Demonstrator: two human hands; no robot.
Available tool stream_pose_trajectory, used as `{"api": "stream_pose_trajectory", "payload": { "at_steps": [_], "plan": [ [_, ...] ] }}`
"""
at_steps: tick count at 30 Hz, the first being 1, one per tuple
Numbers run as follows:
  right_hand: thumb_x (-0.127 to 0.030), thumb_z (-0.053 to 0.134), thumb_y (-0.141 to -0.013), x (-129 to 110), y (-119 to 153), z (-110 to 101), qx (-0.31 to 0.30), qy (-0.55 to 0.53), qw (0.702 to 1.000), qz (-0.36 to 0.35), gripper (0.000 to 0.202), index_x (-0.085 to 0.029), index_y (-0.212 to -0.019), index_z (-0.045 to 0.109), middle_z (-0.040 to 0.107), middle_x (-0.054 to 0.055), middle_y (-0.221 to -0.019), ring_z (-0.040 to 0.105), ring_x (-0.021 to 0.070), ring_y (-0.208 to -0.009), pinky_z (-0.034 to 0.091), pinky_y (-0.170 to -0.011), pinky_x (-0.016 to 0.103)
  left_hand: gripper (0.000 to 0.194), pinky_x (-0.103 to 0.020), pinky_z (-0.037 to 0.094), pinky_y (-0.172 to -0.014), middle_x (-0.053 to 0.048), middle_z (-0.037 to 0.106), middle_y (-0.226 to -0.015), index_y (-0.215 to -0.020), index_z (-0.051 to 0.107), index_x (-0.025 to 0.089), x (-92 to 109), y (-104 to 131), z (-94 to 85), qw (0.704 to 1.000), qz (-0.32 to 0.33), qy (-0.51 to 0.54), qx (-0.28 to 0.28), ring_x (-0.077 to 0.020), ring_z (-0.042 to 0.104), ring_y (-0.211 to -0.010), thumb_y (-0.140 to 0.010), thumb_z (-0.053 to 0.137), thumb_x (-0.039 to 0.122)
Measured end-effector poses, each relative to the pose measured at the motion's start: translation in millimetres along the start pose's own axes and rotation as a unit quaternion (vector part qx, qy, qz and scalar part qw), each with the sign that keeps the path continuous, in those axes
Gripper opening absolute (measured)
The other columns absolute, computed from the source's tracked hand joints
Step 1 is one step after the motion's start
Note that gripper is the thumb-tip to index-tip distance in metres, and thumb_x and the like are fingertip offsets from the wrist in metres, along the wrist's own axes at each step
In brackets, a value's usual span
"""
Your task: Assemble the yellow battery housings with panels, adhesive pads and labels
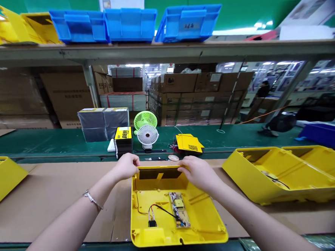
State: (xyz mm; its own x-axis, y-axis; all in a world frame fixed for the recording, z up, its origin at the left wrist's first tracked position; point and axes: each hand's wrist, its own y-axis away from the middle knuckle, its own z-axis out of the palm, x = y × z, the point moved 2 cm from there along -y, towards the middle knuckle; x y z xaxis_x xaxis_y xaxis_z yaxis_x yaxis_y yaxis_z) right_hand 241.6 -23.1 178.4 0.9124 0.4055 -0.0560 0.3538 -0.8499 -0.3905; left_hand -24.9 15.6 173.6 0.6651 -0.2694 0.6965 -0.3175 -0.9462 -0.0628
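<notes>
A yellow housing (201,218) lies open side up at the front centre of the bench. Inside it are a circuit board (179,210), a black connector (152,223) with red and black wires, and a dark strip (170,173) along the far wall. My left hand (126,166) pinches the far rim near its left corner, fingers closed. Farther right, my right hand (197,171) grips the same rim, thumb inside the housing and fingers over the edge.
Yellow housings stand at the right (272,176) and left edge (4,181) on brown cardboard (61,200). Behind are two small fans (147,136), boxes (123,139) and yellow cards (189,142). Blue bins (191,23) line an overhead shelf (157,52). A person (263,89) is far off.
</notes>
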Motion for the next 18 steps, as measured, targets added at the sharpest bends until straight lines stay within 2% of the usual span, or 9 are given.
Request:
{"api": "stream_pose_trajectory", "payload": {
  "at_steps": [3,6,8,10,12,15,16,18],
  "plan": [
    [-0.023,0.046,-0.086,-2.5,4.5,-18.3,0.055,0.005,0.998,-0.031,0.021,-0.020,-0.088,0.066,0.063,0.005,-0.085,0.057,0.0185,-0.083,0.045,-0.073,0.029,0.016,-0.021,0.038,-0.048,0.002,0.058,-0.061,-0.059,0.054,0.018,18.3,16.5,-13.5,0.999,0.027,-0.012,0.038,-0.0124,0.054,-0.057,-0.055,0.048,0.004],
    [-0.022,0.043,-0.088,-7.3,14.7,-33.8,0.106,0.022,0.991,-0.077,0.023,-0.019,-0.091,0.065,0.063,0.007,-0.082,0.055,0.0190,-0.082,0.043,-0.074,0.030,0.020,-0.025,0.041,-0.057,0.001,0.057,-0.068,-0.063,0.051,0.021,33.6,36.5,-20.6,0.987,0.105,-0.068,0.106,-0.0146,0.054,-0.067,-0.058,0.044,0.003],
    [-0.021,0.043,-0.088,-10.0,24.9,-36.8,0.105,0.027,0.987,-0.118,0.023,-0.019,-0.088,0.065,0.062,0.007,-0.079,0.054,0.0189,-0.078,0.042,-0.072,0.031,0.024,-0.028,0.043,-0.066,0.000,0.058,-0.076,-0.067,0.050,0.022,36.7,50.2,-19.3,0.973,0.158,-0.115,0.123,-0.0171,0.054,-0.076,-0.057,0.043,0.001],
    [-0.021,0.044,-0.088,-12.3,35.1,-35.8,0.083,0.016,0.985,-0.152,0.022,-0.019,-0.087,0.066,0.062,0.007,-0.076,0.052,0.0182,-0.075,0.042,-0.068,0.031,0.032,-0.032,0.045,-0.079,-0.003,0.060,-0.091,-0.075,0.051,0.023,32.9,61.0,-16.3,0.974,0.170,-0.118,0.093,-0.0196,0.055,-0.092,-0.056,0.043,-0.001],
    [-0.024,0.047,-0.088,-14.2,41.9,-34.0,0.050,-0.022,0.985,-0.161,0.019,-0.020,-0.087,0.065,0.061,0.006,-0.075,0.051,0.0175,-0.073,0.041,-0.066,0.031,0.038,-0.037,0.039,-0.096,-0.004,0.056,-0.116,-0.088,0.054,0.024,26.3,67.1,-14.7,0.984,0.154,-0.080,0.024,-0.0217,0.047,-0.114,-0.059,0.048,0.001],
    [-0.032,0.054,-0.085,-14.7,40.5,-31.4,0.005,-0.119,0.985,-0.125,0.017,-0.021,-0.079,0.065,0.061,0.004,-0.074,0.053,0.0168,-0.075,0.043,-0.069,0.030,0.051,-0.044,0.023,-0.109,-0.004,0.034,-0.144,-0.119,0.048,0.030,20.5,65.4,-12.5,0.986,0.120,-0.025,-0.110,-0.0245,0.024,-0.135,-0.070,0.061,0.024],
    [-0.035,0.056,-0.083,-13.6,36.8,-29.8,-0.001,-0.147,0.984,-0.102,0.016,-0.022,-0.080,0.065,0.062,0.004,-0.078,0.055,0.0172,-0.080,0.044,-0.073,0.031,0.059,-0.047,0.020,-0.110,-0.005,0.028,-0.147,-0.126,0.043,0.030,20.2,61.6,-11.1,0.986,0.107,-0.020,-0.127,-0.0261,0.019,-0.137,-0.071,0.063,0.034],
    [-0.039,0.061,-0.078,-9.2,25.9,-23.9,-0.003,-0.183,0.982,-0.046,0.022,-0.023,-0.094,0.065,0.062,0.006,-0.100,0.053,0.0199,-0.100,0.042,-0.089,0.035,0.070,-0.050,0.018,-0.109,-0.010,0.022,-0.149,-0.133,0.037,0.026,20.0,49.7,-6.6,0.993,0.069,-0.022,-0.088,-0.0299,0.014,-0.138,-0.070,0.062,0.046]
  ]
}}
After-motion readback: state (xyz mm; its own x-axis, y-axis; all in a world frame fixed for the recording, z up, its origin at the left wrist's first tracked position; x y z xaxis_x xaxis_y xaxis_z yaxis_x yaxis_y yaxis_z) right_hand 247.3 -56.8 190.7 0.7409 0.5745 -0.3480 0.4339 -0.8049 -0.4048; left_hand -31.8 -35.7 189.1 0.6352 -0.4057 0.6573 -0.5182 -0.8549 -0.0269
